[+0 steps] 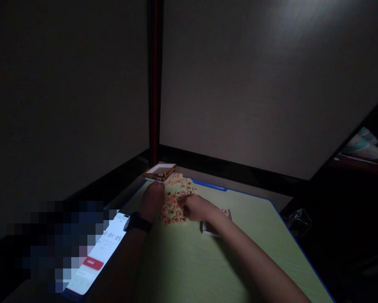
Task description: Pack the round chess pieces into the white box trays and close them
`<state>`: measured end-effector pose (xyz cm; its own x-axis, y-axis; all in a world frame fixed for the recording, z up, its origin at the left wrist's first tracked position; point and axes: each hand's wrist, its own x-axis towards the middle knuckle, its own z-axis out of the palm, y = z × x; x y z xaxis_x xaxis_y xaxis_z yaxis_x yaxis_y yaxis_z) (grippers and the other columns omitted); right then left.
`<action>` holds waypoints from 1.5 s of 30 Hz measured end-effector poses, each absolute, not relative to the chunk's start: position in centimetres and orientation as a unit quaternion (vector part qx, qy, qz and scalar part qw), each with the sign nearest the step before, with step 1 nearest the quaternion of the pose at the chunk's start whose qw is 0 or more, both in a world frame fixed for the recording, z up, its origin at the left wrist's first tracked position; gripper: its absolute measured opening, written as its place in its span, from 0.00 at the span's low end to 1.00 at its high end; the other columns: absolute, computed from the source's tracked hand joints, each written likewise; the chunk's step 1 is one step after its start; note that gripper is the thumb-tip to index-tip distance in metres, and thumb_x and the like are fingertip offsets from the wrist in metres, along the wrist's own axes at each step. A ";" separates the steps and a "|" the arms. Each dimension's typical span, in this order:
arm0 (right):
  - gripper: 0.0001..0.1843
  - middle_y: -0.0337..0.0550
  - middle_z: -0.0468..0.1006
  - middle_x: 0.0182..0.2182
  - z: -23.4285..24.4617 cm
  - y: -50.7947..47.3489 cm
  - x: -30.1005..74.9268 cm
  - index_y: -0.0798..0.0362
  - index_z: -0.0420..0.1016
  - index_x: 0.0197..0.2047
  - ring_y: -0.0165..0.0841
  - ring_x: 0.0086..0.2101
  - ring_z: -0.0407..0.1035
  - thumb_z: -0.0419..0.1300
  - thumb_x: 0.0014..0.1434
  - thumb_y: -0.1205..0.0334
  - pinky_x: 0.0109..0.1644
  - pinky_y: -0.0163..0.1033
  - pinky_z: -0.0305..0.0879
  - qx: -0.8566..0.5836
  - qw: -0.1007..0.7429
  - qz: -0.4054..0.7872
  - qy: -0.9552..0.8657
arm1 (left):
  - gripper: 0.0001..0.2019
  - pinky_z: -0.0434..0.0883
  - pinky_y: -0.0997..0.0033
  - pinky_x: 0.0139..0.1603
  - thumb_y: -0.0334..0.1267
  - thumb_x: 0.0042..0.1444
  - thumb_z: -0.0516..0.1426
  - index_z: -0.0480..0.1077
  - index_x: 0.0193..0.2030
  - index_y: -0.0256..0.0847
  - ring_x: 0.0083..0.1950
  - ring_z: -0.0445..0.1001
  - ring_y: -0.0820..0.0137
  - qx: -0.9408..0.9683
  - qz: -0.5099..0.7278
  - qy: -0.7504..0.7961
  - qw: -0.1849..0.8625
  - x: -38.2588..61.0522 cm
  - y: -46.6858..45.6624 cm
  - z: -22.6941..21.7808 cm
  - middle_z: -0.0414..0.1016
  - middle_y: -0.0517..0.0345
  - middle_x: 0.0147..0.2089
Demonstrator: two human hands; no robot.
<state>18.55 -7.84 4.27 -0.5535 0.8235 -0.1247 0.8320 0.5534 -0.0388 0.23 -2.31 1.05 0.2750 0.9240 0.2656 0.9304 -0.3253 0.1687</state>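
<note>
Round wooden xiangqi pieces [171,211] with red and black characters lie in a loose cluster on the green table. At the cluster's left edge is my left hand [153,198], fingers curled closed, a dark watch on its wrist; whatever is in its fingers is hidden. My right hand [195,207] reaches in from the right, its fingers bent together and pointing down at the pieces. Its fingertips are in shadow, so I cannot make out what they hold. Partly under my right forearm sits a small open box [208,229], with at least one piece showing at its far end.
A shallow open box [160,170] with a brown rim stands at the table's far corner. On the left, a lit phone [105,248] shows a timer. Walls meet behind the blue-edged table [255,235]. A crinkled shiny object [299,222] is beyond the right edge.
</note>
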 end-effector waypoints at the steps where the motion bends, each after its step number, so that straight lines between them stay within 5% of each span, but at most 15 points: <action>1: 0.09 0.48 0.81 0.36 4.2 -7.9 18.6 0.55 0.78 0.36 0.35 0.36 0.72 0.57 0.55 0.71 0.37 0.34 0.59 0.475 0.039 -0.048 0.878 | 0.15 0.70 0.66 0.50 0.27 0.64 0.47 0.76 0.42 0.32 0.48 0.76 0.62 -0.804 -0.160 -0.573 0.012 0.5 -2.4 1.1 0.78 0.41 0.45; 11: 0.12 0.45 0.79 0.33 6.5 -12.3 26.7 0.56 0.80 0.37 0.32 0.32 0.69 0.58 0.53 0.75 0.38 0.33 0.60 0.562 -0.128 -0.096 0.811 | 0.12 0.69 0.64 0.53 0.34 0.65 0.51 0.76 0.36 0.37 0.47 0.74 0.64 -0.884 -0.223 -0.408 -0.044 3.9 -3.9 0.5 0.77 0.50 0.40; 21: 0.13 0.50 0.79 0.38 2.6 -13.9 27.0 0.57 0.77 0.44 0.34 0.35 0.70 0.58 0.56 0.73 0.38 0.34 0.57 0.604 -0.072 -0.065 0.791 | 0.10 0.69 0.62 0.54 0.39 0.61 0.58 0.77 0.46 0.39 0.50 0.72 0.62 -0.897 -0.192 -0.397 -0.040 5.2 -5.3 -0.7 0.74 0.49 0.48; 35: 0.09 0.48 0.78 0.37 3.0 -13.8 27.2 0.55 0.78 0.39 0.33 0.35 0.70 0.57 0.57 0.71 0.38 0.34 0.57 0.623 -0.065 -0.074 0.776 | 0.07 0.67 0.62 0.56 0.39 0.62 0.58 0.74 0.41 0.39 0.52 0.70 0.62 -0.894 -0.152 -0.420 -0.041 5.9 -6.0 -0.2 0.71 0.50 0.49; 45: 0.07 0.47 0.79 0.33 5.0 -14.0 29.1 0.56 0.78 0.33 0.33 0.33 0.69 0.60 0.54 0.73 0.37 0.34 0.57 0.619 -0.121 -0.073 0.772 | 0.13 0.69 0.59 0.57 0.37 0.57 0.61 0.74 0.49 0.39 0.54 0.72 0.59 -0.888 -0.149 -0.426 -0.084 3.7 -4.2 0.0 0.74 0.47 0.51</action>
